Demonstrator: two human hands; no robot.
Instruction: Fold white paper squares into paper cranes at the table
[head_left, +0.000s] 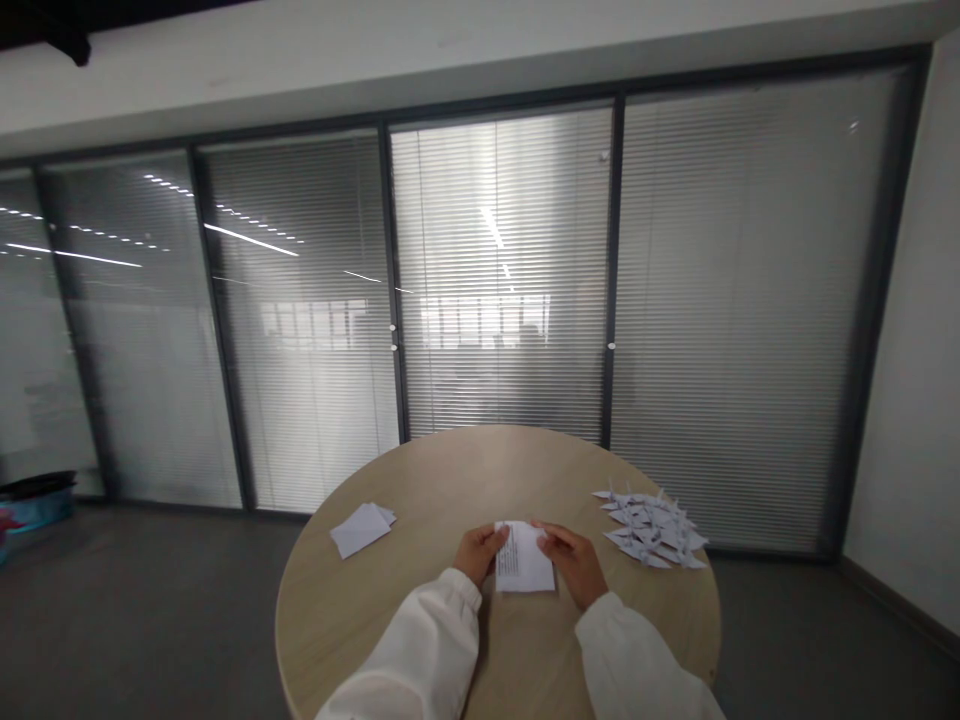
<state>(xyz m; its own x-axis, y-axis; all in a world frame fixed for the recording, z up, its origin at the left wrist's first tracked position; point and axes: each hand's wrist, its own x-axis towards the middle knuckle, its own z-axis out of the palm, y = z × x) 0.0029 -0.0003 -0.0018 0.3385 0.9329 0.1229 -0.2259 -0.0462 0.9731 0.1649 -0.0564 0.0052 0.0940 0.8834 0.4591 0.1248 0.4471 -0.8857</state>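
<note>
A square sheet of white paper with printed text down its left part is held between my two hands, just over the table. My left hand grips its left edge, thumb on top and fingers behind. On the opposite side, my right hand pinches the upper right edge, its thumb on the face of the paper. Off to the right lies a cluster of folded white paper cranes. To the left rests a small stack of white paper sheets, slightly fanned.
The round wooden table has a curved edge all round. Behind it stands a glass partition with blinds and dark frames. A blue container sits on the grey floor at far left.
</note>
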